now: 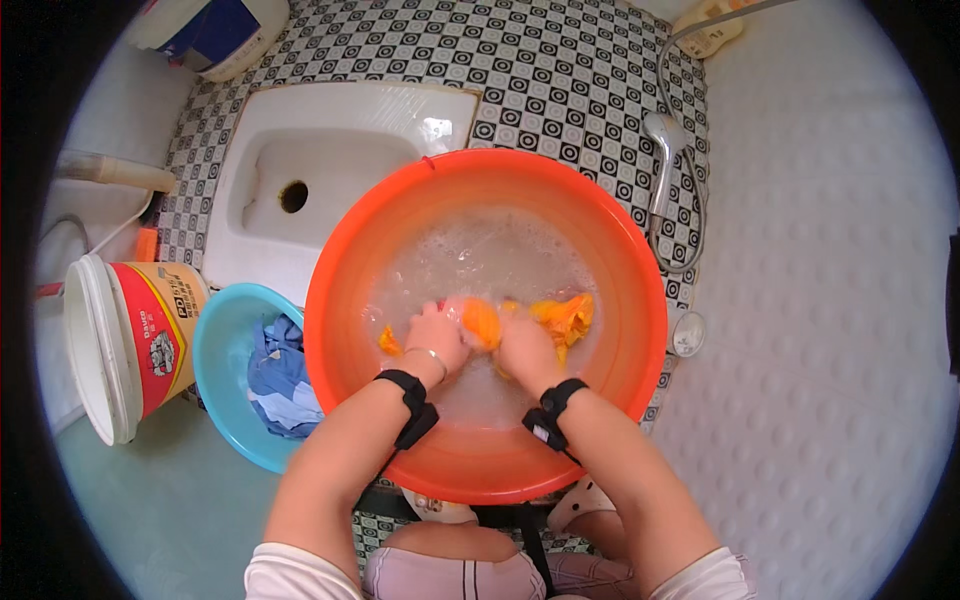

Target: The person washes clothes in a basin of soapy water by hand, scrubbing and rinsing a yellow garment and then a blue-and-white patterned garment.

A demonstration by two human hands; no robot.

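A large orange basin [480,480] of sudsy water stands before me. Both of my hands are down in it at the water's surface, closed on a wet orange-yellow cloth [566,318]. My left hand [437,342] grips the cloth near its left part, where foam covers it. Close beside it, my right hand [526,350] holds the cloth with a bunched end sticking out to the right. A small orange bit of cloth [389,341] shows above the water left of my left hand. The fingertips are partly hidden by suds and fabric.
A light blue basin [222,375] with blue clothes [280,375] sits at the left. Beside it a white bucket [150,340] lies tipped over. Behind is a squat toilet [265,265]. A shower head [663,135] with its hose lies on the tiled floor, right.
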